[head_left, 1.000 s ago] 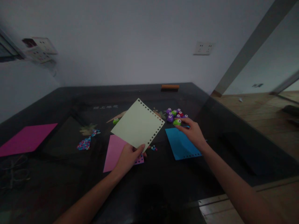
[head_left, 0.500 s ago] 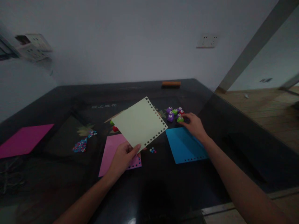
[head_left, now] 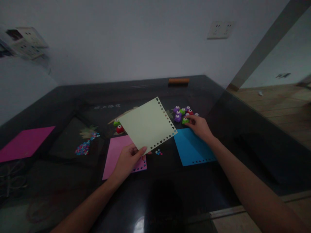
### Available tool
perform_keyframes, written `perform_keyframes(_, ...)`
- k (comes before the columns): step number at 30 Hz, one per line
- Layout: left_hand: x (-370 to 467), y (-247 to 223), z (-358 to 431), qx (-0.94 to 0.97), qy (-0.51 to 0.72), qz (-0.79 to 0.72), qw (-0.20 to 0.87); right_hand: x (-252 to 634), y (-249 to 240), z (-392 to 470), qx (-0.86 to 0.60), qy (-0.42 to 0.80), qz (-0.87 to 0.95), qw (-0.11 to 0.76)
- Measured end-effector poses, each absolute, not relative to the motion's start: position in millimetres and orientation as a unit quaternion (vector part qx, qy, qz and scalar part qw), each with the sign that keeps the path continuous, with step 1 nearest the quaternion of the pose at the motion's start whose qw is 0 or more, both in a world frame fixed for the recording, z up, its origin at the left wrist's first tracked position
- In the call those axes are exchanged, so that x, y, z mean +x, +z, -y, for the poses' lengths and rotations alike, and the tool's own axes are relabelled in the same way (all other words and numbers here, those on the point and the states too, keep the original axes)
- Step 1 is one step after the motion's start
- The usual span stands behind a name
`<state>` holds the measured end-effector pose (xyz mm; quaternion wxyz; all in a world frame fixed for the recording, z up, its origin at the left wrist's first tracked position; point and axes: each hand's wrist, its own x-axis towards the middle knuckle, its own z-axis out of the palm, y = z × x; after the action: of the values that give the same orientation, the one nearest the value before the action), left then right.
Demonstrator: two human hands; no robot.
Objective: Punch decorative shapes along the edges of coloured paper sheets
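At the far left, we are seeing a magenta sheet [head_left: 26, 144] lying on the dark table [head_left: 82, 194]. To its right, small coloured bits [head_left: 83, 148] are lying in a loose heap. Next, a left green piece [head_left: 116, 122] and a red piece [head_left: 120, 129] are sitting just beside the pale sheet's edge.

Our left hand [head_left: 127, 160] is clamping the pale sheet [head_left: 148, 124] by its near corner, between thumb and fingers. This sheet is hanging tilted above the table, and small punched shapes are running along two of its edges. Behind the hand, a pink sheet [head_left: 115, 152] is lying, partly covered. A few bits [head_left: 158, 152] are resting near the pale sheet.

Farther right, purple, green and red one-eyed pieces [head_left: 178, 117] are standing in a cluster. Our right hand [head_left: 200, 127] is closing thumb and fingers on the right green piece [head_left: 185, 121] at the cluster's near side; whether it is lifted, we cannot tell. Below, a blue sheet [head_left: 193, 149] is lying partly under the forearm.
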<state>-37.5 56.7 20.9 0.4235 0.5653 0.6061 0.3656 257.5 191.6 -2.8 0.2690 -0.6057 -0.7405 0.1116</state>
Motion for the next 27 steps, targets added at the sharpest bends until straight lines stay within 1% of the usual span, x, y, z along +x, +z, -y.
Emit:
perform_keyframes(7,-42.1,12.4,-56.2,0.569,0.362,-0.596,0.436,255.8,-5.2,-192.8,-0.596,0.122,0.738,0.290)
perform_keyframes(10,-42.6,13.5,-56.4,0.569,0.368,-0.592,0.436,258.3,3.7,-188.6,-0.591,0.113,0.740,0.299)
perform_keyframes(13,-41.4,15.2,-56.1,0.560,0.370,-0.591,0.448,259.1,18.9,-178.9,-0.588,0.103,0.728,0.336)
perform_keyframes(15,-39.9,15.5,-55.4,0.552,0.372,-0.586,0.463,256.5,28.5,-170.3,-0.584,0.139,0.709,0.369)
perform_keyframes(17,-38.4,15.1,-54.3,0.550,0.375,-0.578,0.473,250.4,35.9,-161.2,-0.568,0.222,0.689,0.391)
perform_keyframes(21,-35.7,15.6,-51.4,0.554,0.371,-0.570,0.480,231.0,44.3,-144.4,-0.492,0.386,0.673,0.394)
perform_keyframes(23,-34.1,18.3,-49.7,0.564,0.364,-0.571,0.473,221.3,46.6,-137.5,-0.480,0.411,0.668,0.393)
perform_keyframes(27,-30.6,25.8,-46.2,0.593,0.348,-0.569,0.450,209.5,47.9,-129.0,-0.517,0.395,0.633,0.419)
